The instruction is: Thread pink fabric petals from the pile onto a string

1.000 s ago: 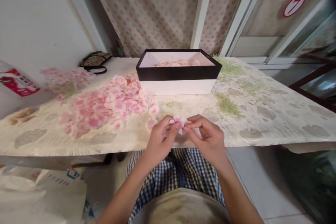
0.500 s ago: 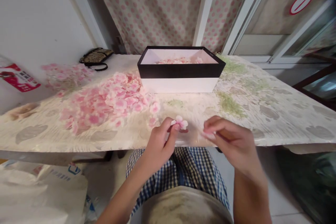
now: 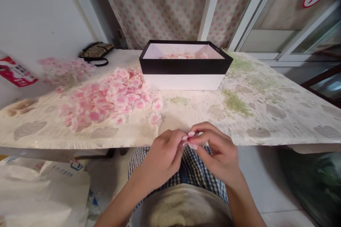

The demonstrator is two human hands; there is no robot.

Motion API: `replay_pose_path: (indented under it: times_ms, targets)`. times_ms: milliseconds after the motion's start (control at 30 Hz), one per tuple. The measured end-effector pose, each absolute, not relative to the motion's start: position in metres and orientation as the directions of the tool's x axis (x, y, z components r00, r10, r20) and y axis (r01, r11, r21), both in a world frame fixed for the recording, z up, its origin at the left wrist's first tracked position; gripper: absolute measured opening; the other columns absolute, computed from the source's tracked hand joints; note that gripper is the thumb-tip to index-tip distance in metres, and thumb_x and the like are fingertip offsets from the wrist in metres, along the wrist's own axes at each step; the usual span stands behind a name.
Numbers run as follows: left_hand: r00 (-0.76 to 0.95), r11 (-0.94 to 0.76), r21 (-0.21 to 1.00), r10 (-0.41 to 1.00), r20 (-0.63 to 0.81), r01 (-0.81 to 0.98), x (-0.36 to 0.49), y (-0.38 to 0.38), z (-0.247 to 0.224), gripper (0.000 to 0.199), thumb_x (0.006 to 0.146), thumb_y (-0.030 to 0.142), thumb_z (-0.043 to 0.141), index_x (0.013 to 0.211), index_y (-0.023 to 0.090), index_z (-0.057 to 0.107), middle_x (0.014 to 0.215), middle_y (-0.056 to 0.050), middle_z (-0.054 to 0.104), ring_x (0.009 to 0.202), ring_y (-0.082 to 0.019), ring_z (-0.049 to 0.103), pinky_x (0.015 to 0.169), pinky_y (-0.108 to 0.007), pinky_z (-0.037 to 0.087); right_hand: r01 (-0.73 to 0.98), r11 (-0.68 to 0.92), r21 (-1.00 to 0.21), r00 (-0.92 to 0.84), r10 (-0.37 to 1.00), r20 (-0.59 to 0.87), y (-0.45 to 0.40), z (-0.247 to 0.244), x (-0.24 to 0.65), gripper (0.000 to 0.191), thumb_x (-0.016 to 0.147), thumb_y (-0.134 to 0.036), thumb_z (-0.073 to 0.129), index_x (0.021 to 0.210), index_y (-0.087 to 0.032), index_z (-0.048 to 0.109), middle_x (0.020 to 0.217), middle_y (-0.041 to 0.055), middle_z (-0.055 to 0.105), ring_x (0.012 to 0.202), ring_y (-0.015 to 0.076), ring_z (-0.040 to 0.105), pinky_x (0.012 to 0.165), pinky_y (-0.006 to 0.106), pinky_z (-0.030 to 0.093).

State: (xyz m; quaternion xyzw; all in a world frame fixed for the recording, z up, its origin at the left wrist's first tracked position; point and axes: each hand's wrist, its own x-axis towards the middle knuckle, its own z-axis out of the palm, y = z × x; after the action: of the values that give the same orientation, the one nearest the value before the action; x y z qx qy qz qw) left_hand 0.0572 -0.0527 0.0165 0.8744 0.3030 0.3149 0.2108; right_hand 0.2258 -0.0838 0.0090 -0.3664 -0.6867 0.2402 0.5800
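Over the table's front edge, my left hand [image 3: 166, 152] pinches a small pink and white flower [image 3: 190, 138] between thumb and fingers. My right hand [image 3: 217, 147] meets it from the right, its fingertips closed on the flower's petals. A large heap of pink blossoms [image 3: 103, 99] lies on the table to the left. Behind my hands stands a white box with a black rim [image 3: 183, 67], and pink flowers [image 3: 178, 56] show inside it.
Green sprigs [image 3: 236, 103] lie on the patterned tablecloth [image 3: 266, 120] right of the box. A patterned pouch [image 3: 97, 50] sits at the back left, near more pink blossoms [image 3: 65, 71]. A white bag [image 3: 42, 191] is below the table at left.
My right hand has moved left and now meets my left hand at the flower. My left hand has turned and shifted slightly down. The view has tilted a little.
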Motion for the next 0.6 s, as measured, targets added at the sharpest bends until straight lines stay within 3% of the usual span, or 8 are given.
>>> replay_pose_path:
  times_ms: [167, 400, 500, 600]
  targets:
    - [0.622, -0.754, 0.5, 0.645, 0.443, 0.426, 0.059, -0.051, 0.018, 0.013, 0.095, 0.012, 0.036, 0.091, 0.021, 0.044, 0.075, -0.003, 0.057, 0.067, -0.017, 0.056, 0.057, -0.029, 0.045, 0.263, 0.603, -0.753, -0.055, 0.788, 0.613, -0.084, 0.006, 0.226, 0.016, 0.086, -0.006, 0.059, 0.088, -0.022, 0.061, 0.095, 0.0021, 0.06, 0.084, 0.0158, 0.061, 0.072, 0.03, 0.05]
    - [0.698, -0.835, 0.171, 0.535, 0.476, 0.523, 0.062, -0.05, 0.018, 0.019, 0.095, 0.01, 0.036, 0.086, 0.016, 0.052, 0.073, -0.006, 0.062, 0.066, -0.02, 0.057, 0.061, -0.034, 0.046, 0.341, 0.503, -0.795, -0.055, 0.854, 0.517, -0.083, 0.006, 0.23, 0.02, 0.092, -0.01, 0.052, 0.103, -0.025, 0.059, 0.092, 0.0006, 0.06, 0.082, 0.0138, 0.06, 0.071, 0.026, 0.049]
    - [0.694, -0.833, 0.201, 0.543, 0.472, 0.516, 0.058, -0.039, 0.025, 0.019, 0.097, 0.017, 0.039, 0.087, 0.017, 0.056, 0.074, -0.005, 0.065, 0.067, -0.02, 0.06, 0.066, -0.034, 0.047, 0.399, 0.55, -0.734, -0.014, 0.804, 0.595, -0.071, 0.003, 0.243, 0.017, 0.091, -0.011, 0.052, 0.091, -0.023, 0.063, 0.089, 0.0013, 0.061, 0.083, 0.0154, 0.061, 0.071, 0.028, 0.05]
    - [0.531, -0.681, 0.272, 0.713, 0.458, 0.68, 0.053, -0.016, 0.035, 0.017, 0.096, 0.023, 0.045, 0.092, 0.019, 0.061, 0.08, -0.005, 0.069, 0.073, -0.021, 0.063, 0.069, -0.034, 0.046, 0.411, 0.452, -0.791, 0.25, 0.779, 0.575, -0.054, -0.008, 0.26, 0.006, 0.086, -0.019, 0.061, 0.084, -0.022, 0.066, 0.089, 0.0025, 0.067, 0.087, 0.0194, 0.065, 0.078, 0.034, 0.052]
